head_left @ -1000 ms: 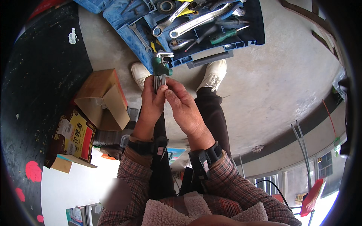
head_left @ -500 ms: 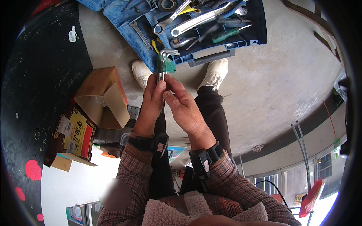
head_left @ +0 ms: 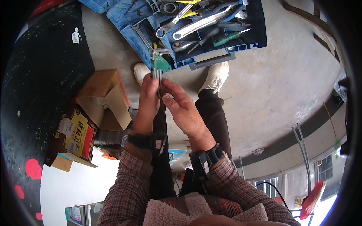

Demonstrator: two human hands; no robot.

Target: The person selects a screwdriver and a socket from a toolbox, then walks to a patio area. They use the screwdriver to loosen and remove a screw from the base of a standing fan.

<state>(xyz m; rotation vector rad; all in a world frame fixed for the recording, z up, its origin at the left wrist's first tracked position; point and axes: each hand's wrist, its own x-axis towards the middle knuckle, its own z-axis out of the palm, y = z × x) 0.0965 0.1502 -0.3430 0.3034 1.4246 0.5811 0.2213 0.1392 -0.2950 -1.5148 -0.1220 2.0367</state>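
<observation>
My left hand (head_left: 149, 98) grips a hex key set (head_left: 158, 66), its bent silver keys standing upright in a green plastic holder, just below the toolbox. My right hand (head_left: 183, 109) is beside it, curled, with thumb and fingertips at the lower ends of the keys; their exact contact is partly hidden. The open blue toolbox (head_left: 124, 20) holds several spanners (head_left: 192, 27), a green-handled screwdriver (head_left: 224, 39) and other tools.
My white shoes (head_left: 215, 77) stand on the concrete floor (head_left: 271, 79) below the toolbox. An open cardboard box (head_left: 96, 86) and a printed brown-yellow carton (head_left: 73, 133) lie at left beside a black surface (head_left: 41, 75). Metal poles (head_left: 301, 143) stand at right.
My left hand and the hex key set have shifted slightly left, and the green holder has turned. My right fingers have loosened a little around the keys.
</observation>
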